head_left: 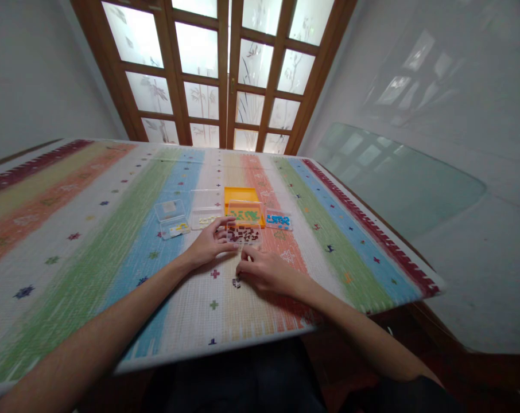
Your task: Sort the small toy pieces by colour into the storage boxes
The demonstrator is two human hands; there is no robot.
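My left hand (209,243) curls around the left end of a clear plastic box (257,244), thumb at the near side and fingers at the far side. Inside lie many small dark brown pieces (241,233), like tiny building bricks. My right hand (266,269) is just in front of this box, fingers bent and drawn together. What its fingertips hold, if anything, is hidden. Beside them on the cloth is a small cluster of dark pieces (236,283), partly behind the fingers.
Behind the brown pieces stand a box of green pieces (245,215) and a yellow-orange tray (241,195). A box of blue pieces (279,221) is to the right. Boxes with white pieces (206,220) and yellow pieces (180,229) are left. A striped tablecloth (174,321) covers the table.
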